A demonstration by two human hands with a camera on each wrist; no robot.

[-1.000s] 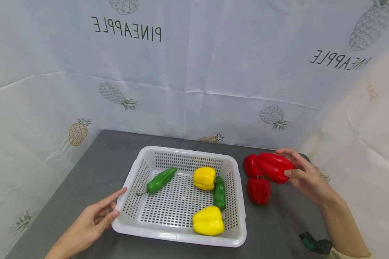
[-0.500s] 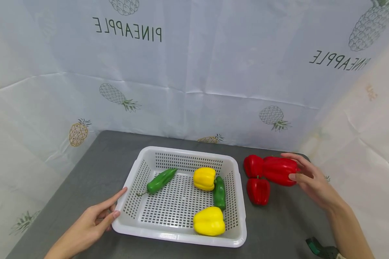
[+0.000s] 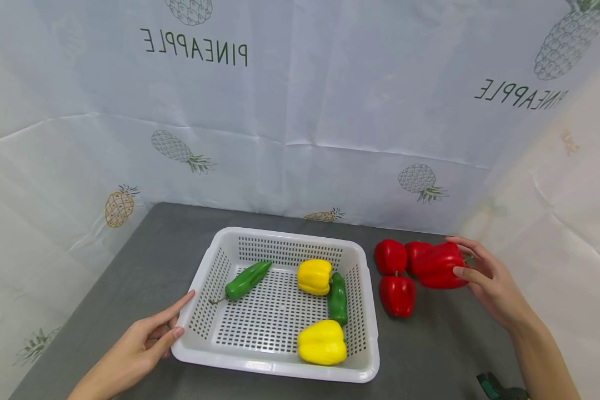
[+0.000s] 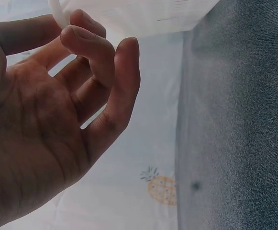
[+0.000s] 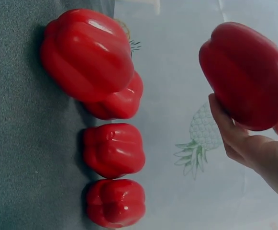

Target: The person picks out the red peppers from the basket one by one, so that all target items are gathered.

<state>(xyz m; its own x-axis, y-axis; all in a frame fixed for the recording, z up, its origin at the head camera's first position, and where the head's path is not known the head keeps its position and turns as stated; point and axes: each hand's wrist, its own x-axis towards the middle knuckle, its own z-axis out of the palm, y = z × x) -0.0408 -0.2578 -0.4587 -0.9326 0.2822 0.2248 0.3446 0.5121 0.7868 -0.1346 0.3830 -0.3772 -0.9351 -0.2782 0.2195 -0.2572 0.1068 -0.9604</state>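
My left hand (image 3: 137, 344) pinches the left rim of a white perforated plastic basket (image 3: 252, 366); its curled fingers (image 4: 100, 62) show at the rim in the left wrist view. My right hand (image 3: 492, 289) grips a red bell pepper (image 3: 437, 269) between thumb and fingers, stem end toward the palm. In the right wrist view this held pepper (image 5: 246, 76) is up off the table. Several other red bell peppers (image 5: 86, 52) sit on the table close by; the head view has one front pepper (image 3: 397, 296), one left pepper (image 3: 391, 256) and one partly hidden back pepper (image 3: 416, 251).
Inside the basket lie two yellow bell peppers (image 3: 322, 343) and two long green peppers (image 3: 248, 280). A dark grey table (image 3: 180, 239) carries everything. A white curtain (image 3: 280, 111) printed with pineapples hangs behind it. A dark strap (image 3: 500, 389) sits at the right wrist.
My right hand has moved to the right with the red bell pepper, uncovering part of another red one behind it. The left hand and basket stay in place.
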